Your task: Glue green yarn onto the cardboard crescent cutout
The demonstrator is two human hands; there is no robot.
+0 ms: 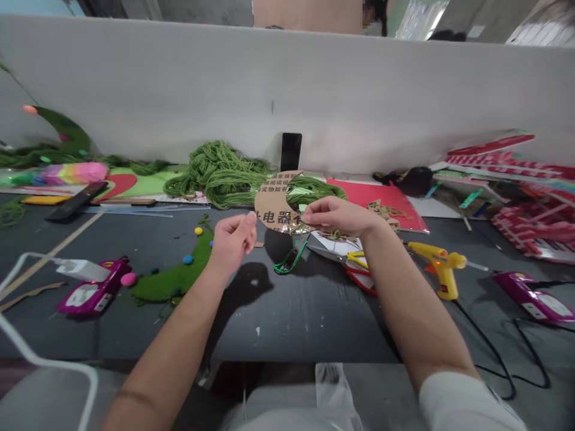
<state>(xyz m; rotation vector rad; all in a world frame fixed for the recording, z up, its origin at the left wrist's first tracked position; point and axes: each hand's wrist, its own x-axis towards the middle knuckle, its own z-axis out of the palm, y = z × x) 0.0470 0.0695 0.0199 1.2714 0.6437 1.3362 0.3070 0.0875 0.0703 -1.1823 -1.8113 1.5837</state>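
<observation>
A brown cardboard crescent (265,209) printed with dark characters is held up above the table. My right hand (335,214) pinches its lower right end between thumb and fingertips, and a thin green strand shows by those fingers. My left hand (234,239) is closed with curled fingers, its thumb tip at the crescent's left edge. Whether it grips the edge or a fine strand I cannot make out. Below the crescent lies a green-edged cutter (291,256), with scissors (330,254) beside it. A green yarn-covered crescent (173,280) with coloured pompoms lies left of my left hand.
Green yarn (220,176) is heaped at the back, near an upright phone (291,151). A yellow glue gun (442,266) with a black cord stands right, near a purple power strip (534,296). Another purple power strip (92,290) holds a white charger. A white partition (179,90) runs behind.
</observation>
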